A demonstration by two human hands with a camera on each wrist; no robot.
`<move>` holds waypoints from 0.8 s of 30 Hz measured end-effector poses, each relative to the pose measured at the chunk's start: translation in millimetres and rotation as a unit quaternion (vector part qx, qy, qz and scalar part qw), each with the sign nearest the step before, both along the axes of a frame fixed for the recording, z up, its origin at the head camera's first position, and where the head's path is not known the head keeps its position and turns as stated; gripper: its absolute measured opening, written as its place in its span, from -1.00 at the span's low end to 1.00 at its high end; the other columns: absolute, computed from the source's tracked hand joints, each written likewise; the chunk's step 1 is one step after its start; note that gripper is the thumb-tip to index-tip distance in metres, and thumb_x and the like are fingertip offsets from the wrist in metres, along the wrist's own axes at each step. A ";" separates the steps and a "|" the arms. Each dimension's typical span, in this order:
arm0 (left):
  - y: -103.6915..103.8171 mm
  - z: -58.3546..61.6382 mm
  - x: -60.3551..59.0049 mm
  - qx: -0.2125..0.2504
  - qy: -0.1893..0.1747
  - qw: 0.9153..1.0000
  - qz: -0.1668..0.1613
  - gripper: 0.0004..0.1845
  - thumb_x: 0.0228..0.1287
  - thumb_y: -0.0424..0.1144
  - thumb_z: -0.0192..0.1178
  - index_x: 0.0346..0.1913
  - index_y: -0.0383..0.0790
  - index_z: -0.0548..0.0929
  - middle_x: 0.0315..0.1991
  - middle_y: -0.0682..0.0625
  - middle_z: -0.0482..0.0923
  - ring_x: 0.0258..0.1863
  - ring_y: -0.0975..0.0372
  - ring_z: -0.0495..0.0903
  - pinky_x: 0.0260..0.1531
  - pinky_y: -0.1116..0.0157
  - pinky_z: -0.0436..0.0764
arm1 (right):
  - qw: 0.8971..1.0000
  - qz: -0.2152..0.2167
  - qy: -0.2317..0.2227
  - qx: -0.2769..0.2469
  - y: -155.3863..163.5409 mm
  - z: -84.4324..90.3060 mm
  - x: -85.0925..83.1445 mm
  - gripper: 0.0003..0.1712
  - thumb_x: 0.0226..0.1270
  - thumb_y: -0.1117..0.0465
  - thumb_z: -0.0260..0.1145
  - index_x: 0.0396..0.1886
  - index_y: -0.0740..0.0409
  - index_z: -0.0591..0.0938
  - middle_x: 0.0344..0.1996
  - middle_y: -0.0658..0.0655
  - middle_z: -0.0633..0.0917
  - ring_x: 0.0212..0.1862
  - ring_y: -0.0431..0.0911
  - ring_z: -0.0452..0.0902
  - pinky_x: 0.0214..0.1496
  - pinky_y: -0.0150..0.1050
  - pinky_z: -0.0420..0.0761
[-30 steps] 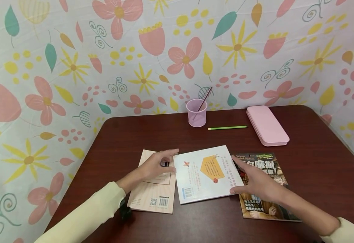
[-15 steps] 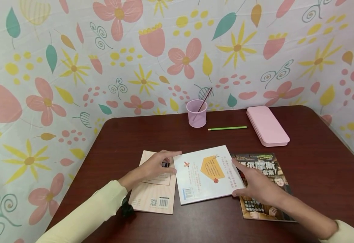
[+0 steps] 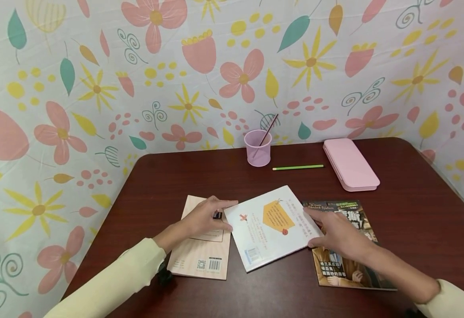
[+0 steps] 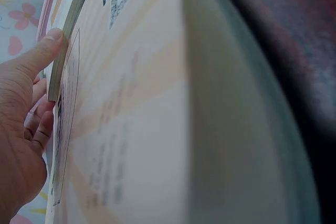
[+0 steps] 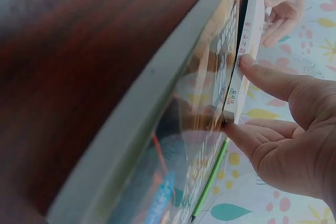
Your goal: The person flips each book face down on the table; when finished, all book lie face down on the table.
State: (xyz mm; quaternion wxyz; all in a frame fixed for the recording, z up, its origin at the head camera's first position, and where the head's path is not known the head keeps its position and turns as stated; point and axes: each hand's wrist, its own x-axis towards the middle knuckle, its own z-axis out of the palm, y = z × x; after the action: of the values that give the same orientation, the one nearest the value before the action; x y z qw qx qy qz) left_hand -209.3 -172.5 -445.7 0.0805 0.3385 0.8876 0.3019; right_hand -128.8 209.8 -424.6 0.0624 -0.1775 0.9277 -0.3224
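At the lower centre of the frame, the left hand (image 3: 204, 217) rests on a peach paperback book (image 3: 202, 251) with fingers against the edge of a white paperback book (image 3: 269, 229). The right hand (image 3: 337, 234) pinches that tilted book's opposite edge over a glossy magazine (image 3: 345, 269). Across the dark wooden tabletop (image 3: 415, 212) lie a green pencil (image 3: 297, 167), pink plastic cup (image 3: 257, 148) and pink case (image 3: 350, 164), before a floral cloth backdrop (image 3: 96, 66).
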 end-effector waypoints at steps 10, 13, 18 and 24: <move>-4.0 -0.6 7.9 -0.026 0.003 1.000 -0.013 -0.06 0.09 -0.05 0.66 0.56 -0.05 0.49 -0.02 0.05 0.60 -0.11 0.27 0.47 -0.15 0.34 0.60 | 0.999 0.012 0.041 0.000 1.7 2.8 -10.8 -0.23 0.07 0.39 0.69 0.33 0.42 0.63 0.04 0.36 0.78 -0.27 -0.13 0.62 -0.40 -0.30 0.50; -5.3 -0.2 9.7 -0.034 0.006 0.999 -0.020 -0.05 0.08 -0.03 0.67 0.56 -0.02 0.49 -0.17 0.11 0.56 -0.19 0.30 0.47 -0.20 0.36 0.56 | 0.999 0.012 0.036 -0.012 1.7 4.4 -14.8 -0.32 0.12 0.42 0.65 0.29 0.37 0.68 0.00 0.34 0.79 -0.48 -0.18 0.55 -0.51 -0.30 0.48; -7.8 -0.6 13.7 -0.036 0.017 0.999 -0.027 -0.08 0.07 0.01 0.67 0.53 -0.01 0.53 -0.30 0.17 0.53 -0.28 0.33 0.44 -0.27 0.38 0.47 | 0.999 0.001 0.026 -0.018 0.1 6.2 -22.7 -0.41 0.15 0.45 0.62 0.23 0.32 0.73 -0.03 0.32 0.80 -0.49 -0.17 0.61 -0.52 -0.31 0.53; -11.2 -1.3 19.9 -0.043 0.047 0.998 -0.020 -0.11 0.07 0.08 0.65 0.50 -0.01 0.57 -0.28 0.26 0.59 -0.27 0.38 0.47 -0.17 0.28 0.44 | 0.999 -0.007 0.031 -0.005 -1.3 6.8 -33.3 -0.46 0.14 0.48 0.61 0.17 0.34 0.76 -0.07 0.30 0.81 -0.33 -0.10 0.64 -0.49 -0.31 0.50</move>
State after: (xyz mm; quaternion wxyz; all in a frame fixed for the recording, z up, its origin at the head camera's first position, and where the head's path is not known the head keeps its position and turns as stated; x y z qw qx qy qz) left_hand -189.4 -183.7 -447.0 0.0594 0.3658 0.8957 0.2456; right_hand -162.1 208.5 -417.8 0.0306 -0.1816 0.9287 -0.3218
